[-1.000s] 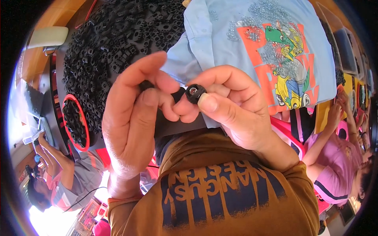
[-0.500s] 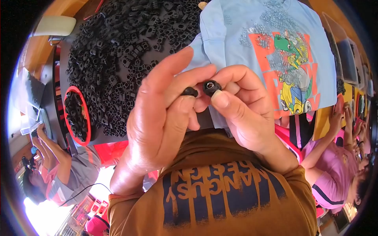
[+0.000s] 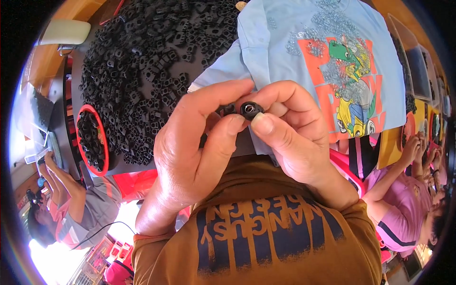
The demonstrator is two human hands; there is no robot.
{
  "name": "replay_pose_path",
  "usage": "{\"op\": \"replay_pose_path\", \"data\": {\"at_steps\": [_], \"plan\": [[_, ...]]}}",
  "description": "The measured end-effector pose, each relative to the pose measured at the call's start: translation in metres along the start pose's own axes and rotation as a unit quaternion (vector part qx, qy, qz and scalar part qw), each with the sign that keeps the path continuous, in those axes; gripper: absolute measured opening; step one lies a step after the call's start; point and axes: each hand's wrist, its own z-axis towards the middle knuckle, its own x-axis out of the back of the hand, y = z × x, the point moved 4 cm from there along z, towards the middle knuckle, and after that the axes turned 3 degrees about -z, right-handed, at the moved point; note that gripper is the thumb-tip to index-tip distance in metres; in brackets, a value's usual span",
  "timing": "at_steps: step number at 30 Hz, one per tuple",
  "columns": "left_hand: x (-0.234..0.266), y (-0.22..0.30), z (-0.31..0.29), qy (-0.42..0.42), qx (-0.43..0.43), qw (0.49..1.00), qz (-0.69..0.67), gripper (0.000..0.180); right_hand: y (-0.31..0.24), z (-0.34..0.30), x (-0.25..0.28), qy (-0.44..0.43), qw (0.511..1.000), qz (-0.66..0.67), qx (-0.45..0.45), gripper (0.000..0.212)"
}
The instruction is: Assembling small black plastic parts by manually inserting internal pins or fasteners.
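Both bare forearms [image 3: 336, 189] slant inward before me. The bare left hand [image 3: 194, 135] cups, its long forefinger arched above a bent thumb [image 3: 221, 137]; close beside it, the bare right hand [image 3: 300, 135] pinches between a straight thumb and curled forefinger.

From my end, I see a dark table [image 3: 186, 70] bearing a wide spread of small black pieces [image 3: 123, 66], a red-rimmed basket [image 3: 106, 145] and a light blue shirt [image 3: 280, 66].
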Motion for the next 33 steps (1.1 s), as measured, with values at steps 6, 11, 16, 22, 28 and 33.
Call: {"op": "replay_pose_path", "data": {"at_steps": [6, 11, 16, 22, 28, 33], "plan": [[0.008, 0.007, 0.005, 0.007, -0.129, 0.983, 0.128, 0.026, 0.001, -0.002, 0.003, 0.021, 1.0, -0.002, -0.006, 0.02], [0.007, 0.008, 0.0, 0.045, -0.128, 0.987, 0.081, 0.038, 0.001, -0.003, 0.004, 0.015, 1.0, -0.008, -0.025, 0.019], [0.01, 0.009, 0.0, 0.034, -0.123, 0.992, 0.025, 0.03, -0.001, -0.003, 0.003, 0.013, 0.999, -0.019, -0.023, 0.019], [0.013, 0.011, 0.003, -0.004, -0.084, 0.995, 0.053, 0.017, 0.002, -0.003, 0.002, 0.015, 1.0, -0.023, -0.013, 0.018], [0.012, 0.011, 0.004, -0.03, -0.091, 0.995, 0.032, 0.025, -0.001, -0.004, 0.0, 0.006, 1.0, -0.011, -0.024, 0.018], [0.014, 0.006, -0.001, 0.025, 0.02, 0.993, -0.11, 0.031, 0.001, -0.004, -0.004, 0.0, 0.998, -0.059, -0.004, 0.017]]}}
